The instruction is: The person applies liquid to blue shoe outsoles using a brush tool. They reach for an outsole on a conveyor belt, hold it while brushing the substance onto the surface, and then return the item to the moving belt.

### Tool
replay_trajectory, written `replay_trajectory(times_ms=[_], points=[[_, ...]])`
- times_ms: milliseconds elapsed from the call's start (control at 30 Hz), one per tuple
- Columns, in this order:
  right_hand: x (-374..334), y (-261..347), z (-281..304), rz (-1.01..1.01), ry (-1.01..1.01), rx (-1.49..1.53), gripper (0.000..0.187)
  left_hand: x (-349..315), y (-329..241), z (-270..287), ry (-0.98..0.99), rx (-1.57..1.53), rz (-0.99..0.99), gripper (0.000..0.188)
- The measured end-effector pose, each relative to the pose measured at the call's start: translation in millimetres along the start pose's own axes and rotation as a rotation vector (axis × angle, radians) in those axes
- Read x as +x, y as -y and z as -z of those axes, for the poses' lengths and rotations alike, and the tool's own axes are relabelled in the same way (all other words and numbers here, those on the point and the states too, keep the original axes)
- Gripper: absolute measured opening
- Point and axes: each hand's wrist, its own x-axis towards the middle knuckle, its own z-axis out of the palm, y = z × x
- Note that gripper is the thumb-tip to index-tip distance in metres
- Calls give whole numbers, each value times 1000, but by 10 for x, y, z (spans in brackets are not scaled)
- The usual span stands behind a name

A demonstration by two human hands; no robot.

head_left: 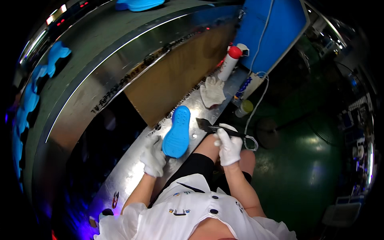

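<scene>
A blue shoe sole [177, 134], dotted with small holes at its far end and ridged at its near end, faces up over the metal bench. My left hand [152, 157], in a white glove, is closed at the sole's left edge, some fingers hidden there. To the right, my white-gloved right hand [229, 149] grips the black handle of a flat brush [205, 125]. The brush's dark bristles point left toward the sole, apart from it.
Along the metal bench [128, 164] lie a spare white glove [213, 92], a white bottle with a red cap [230, 63] and red-handled snips [115, 199]. A yellow-lidded jar [244, 108] stands near a white cable [256, 106]. Beyond a brown board [180, 72], blue pieces [58, 56] sit on a green belt.
</scene>
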Motion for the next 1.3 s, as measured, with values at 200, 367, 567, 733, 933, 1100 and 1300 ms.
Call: replay_trajectory(times_ms=[200,367,567,733,933,1100,1300], points=[[-56,-33,20,-61,-77,-16,23,482,158,-171,649,-696,602,102],[-147,-290,14,-115,-10,-182,21,431,345,-43,353,-829,609,98],[265,-235,-359,383,33,-700,15,185,388,-453,374,-657,518,80],[-224,147,-392,822,418,-935,18,168,377,-525,487,-643,249,70],[-86,168,-398,1003,291,-867,26,-36,492,-637,415,-563,186,66],[-205,128,-347,303,159,-541,24,-75,358,-760,618,-538,163,53],[-333,266,-430,662,411,-629,18,56,468,-688,516,-762,227,84]])
